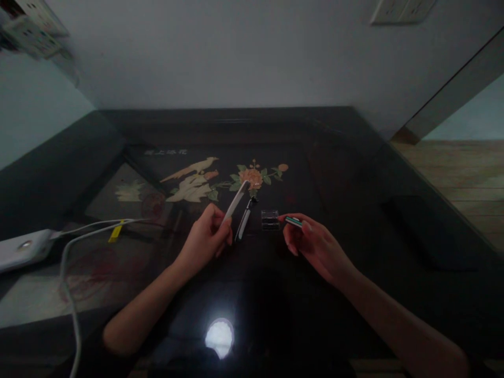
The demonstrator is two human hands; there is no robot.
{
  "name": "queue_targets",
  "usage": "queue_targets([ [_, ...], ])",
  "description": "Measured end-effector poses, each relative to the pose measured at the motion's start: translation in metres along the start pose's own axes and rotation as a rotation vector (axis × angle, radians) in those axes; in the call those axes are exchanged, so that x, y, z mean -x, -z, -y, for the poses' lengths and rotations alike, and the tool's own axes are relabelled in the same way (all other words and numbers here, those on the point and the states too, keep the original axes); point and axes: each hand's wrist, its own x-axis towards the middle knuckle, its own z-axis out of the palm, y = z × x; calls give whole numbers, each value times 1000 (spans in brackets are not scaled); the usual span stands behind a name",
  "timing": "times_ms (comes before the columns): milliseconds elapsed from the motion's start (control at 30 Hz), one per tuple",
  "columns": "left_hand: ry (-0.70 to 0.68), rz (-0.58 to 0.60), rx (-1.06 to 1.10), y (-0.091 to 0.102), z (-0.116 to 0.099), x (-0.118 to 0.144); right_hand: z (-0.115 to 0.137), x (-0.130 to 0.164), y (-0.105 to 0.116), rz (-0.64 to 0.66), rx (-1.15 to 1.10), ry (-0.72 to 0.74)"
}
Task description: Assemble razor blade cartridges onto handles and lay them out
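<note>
Dim room, single head view looking down on a dark glossy bench point(354, 173) with a painted bird-and-flower panel under its surface at upper centre of the frame. Left hand point(207, 236), just left of centre, is curled around the lower end of a slim white handle point(236, 202); fingers wrapped, thumb side toward the camera, the handle angling up and to the right with its tip over the flower motif. It looks like a razor handle, though the dim light makes that uncertain. Right hand point(311, 244), just right of centre, pinches a small flat teal-and-white cartridge point(293, 221) between thumb and fingertips, the piece pointing left, the remaining fingers loosely bent. Between the two hands, lying on the bench: a dark slender stick-like piece point(244, 220) with a pale edge, just beside the white handle, and a small clear plastic case point(270, 220), just left of the cartridge tip and apart from it. Both forearms are bare and enter from the bottom edge. At the left edge of the frame a white power bank point(21, 251) rests on the bench, with white cables point(69, 252) running from it, one carrying a yellow tag point(115, 231). A bright lamp reflection point(219, 336) sits at bottom centre. Pale wall behind; wooden floor point(460, 178) at right.
</note>
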Motion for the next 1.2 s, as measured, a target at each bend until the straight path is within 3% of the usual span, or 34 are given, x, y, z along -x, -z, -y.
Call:
queue_targets([
  [67,9,91,94,-17,-6,6,1,0,0,-32,-9,8],
  [200,-114,210,172,-43,-11,19,1,-1,-1,-59,-21,17],
  [400,32,371,459,-46,2,27,1,0,-2,-44,-29,20],
  [600,127,384,466,-47,8,28,-1,2,-4,-25,-43,43],
  [800,177,347,427,-50,-1,33,-2,3,-5,-77,-91,20],
  [967,175,297,432,-51,-7,32,-5,2,-6,-93,-91,52],
  [1200,160,302,415,-54,1,33,-7,3,-10,-109,-146,38],
])
